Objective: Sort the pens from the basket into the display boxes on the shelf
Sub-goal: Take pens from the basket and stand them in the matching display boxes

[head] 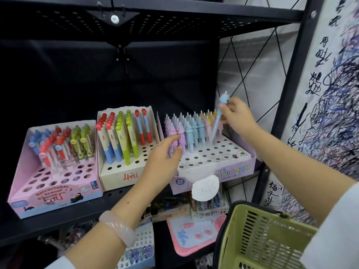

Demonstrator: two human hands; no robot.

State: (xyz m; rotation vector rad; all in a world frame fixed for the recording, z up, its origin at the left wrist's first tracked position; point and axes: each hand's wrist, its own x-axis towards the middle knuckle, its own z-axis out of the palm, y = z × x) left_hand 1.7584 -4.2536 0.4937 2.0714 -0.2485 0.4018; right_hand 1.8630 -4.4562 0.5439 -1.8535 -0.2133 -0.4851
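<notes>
1. The right hand point(238, 117) pinches a light blue unicorn pen point(217, 123) near its top, between thumb and curled fingers; the pen leans, its lower tip at a hole in the back right part of the unicorn display box point(223, 169).
2. The left hand point(161, 164) reaches to the same box, its fingers loosely bent; the fingertips touch a purple unicorn pen point(181, 136) in the front row; whether they grip it, I cannot tell.
3. The box stands at the right of the black shelf point(58, 220); beside it a cream box point(116, 175) of colour-capped pens, then a pink eraser box point(58, 195).
4. A green basket point(262, 239) hangs at the right forearm, lower right; a pale bangle point(118, 226) circles the left wrist.
</notes>
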